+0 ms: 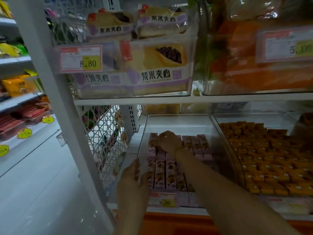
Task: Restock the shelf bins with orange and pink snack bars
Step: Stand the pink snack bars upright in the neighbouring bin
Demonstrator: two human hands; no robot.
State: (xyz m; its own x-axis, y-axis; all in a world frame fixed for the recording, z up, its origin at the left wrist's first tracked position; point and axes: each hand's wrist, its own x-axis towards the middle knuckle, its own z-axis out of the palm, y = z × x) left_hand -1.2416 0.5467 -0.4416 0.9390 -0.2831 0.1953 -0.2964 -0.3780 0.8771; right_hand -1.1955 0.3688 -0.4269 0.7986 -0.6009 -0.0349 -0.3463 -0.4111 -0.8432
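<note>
The right hand (169, 141) reaches deep into the clear bin (179, 121), knuckles up, with its fingers bent down onto the far-left end of the back row of pink snack bars (162, 173). It touches them, but I cannot tell whether it pinches one or only presses on it. A thin bracelet (179, 149) sits on that wrist.

The left hand (133, 177) is at the bin's near-left corner with its fingers curled. Something pale pink shows at the fingertips, but I cannot tell whether it grips bars or the bin's wall.

The pink bars lie flat in two rows, side by side. Each bar's long axis runs front to back — one short end toward the shelf's front, the other toward the rear. The front row lies between the two hands, just right of the left hand and under the right forearm. The back row runs rightward from the right hand's fingers.

The orange snack bars (264, 158) fill the neighbouring bin (218, 123) to the right — well apart from both hands. Both bins stand on the lower shelf (176, 210), and a price label (163, 199) is on the front of the pink bin.
</note>
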